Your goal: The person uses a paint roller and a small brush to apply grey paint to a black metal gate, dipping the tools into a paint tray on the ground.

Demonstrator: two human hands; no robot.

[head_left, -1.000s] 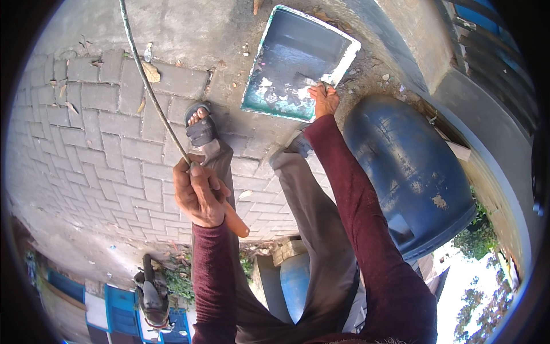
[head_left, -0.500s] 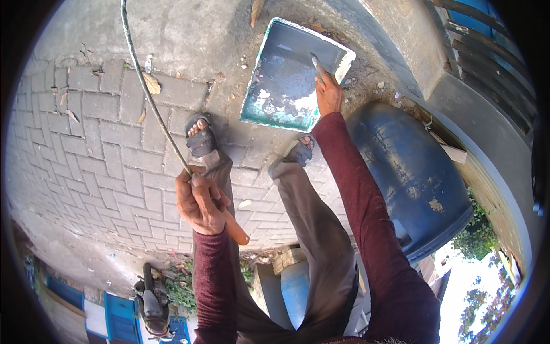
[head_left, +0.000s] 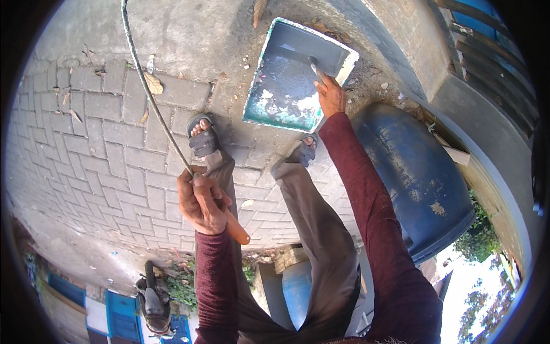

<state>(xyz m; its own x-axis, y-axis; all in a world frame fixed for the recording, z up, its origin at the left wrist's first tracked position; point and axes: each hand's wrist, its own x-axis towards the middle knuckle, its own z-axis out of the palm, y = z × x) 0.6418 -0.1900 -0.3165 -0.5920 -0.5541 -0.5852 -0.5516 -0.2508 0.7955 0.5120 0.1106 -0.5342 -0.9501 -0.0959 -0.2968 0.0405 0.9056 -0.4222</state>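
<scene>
My left hand (head_left: 201, 200) is closed around a long, thin, paint-spotted rod (head_left: 150, 97) at the end where an orange handle (head_left: 236, 229) sticks out below the fist. The rod's far end runs out of view at the top. My right hand (head_left: 330, 98) reaches over the right side of a shallow rectangular tray (head_left: 255, 77) and pinches a slim, pale tool (head_left: 314, 67). Its dark tip is at the dark grey paint (head_left: 292, 43) in the tray; I cannot make out whether it is a brush. White and green patches cover the tray's near part.
A large blue barrel (head_left: 409, 178) lies right of my right forearm, near a concrete ledge (head_left: 481, 109). My sandaled feet (head_left: 203, 137) stand on paving bricks (head_left: 109, 129) nearer than the tray. A motorcycle (head_left: 153, 304) is at the lower left.
The slim tool's tip has shifted slightly nearer within the tray, with my right hand moving a little. My left hand keeps its hold on the rod. The whole view has shifted slightly.
</scene>
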